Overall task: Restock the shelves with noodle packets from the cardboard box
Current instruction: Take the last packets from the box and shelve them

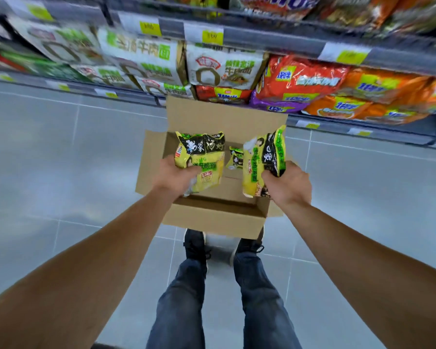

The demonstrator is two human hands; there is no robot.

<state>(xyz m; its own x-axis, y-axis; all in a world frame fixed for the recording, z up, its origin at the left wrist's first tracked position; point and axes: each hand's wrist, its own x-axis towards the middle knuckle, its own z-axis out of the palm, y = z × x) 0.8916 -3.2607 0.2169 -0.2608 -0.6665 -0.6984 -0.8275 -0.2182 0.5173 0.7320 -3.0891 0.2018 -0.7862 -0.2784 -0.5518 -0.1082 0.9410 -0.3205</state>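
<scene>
With the left hand and right hand each gripping yellow-green noodle packets above the open cardboard box, where 1 packet remains, the lift-out step looks underway, and next comes carrying them to the shelves.

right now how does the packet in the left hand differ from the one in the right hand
The left-hand packet faces the camera almost flat, its front print showing; the right-hand packet stands nearly edge-on and upright. The left hand holds its packet by the lower left corner; the right hand grips its packet at the lower right edge. Both are yellow-green noodle packets with black tops, held above the open cardboard box.
</scene>
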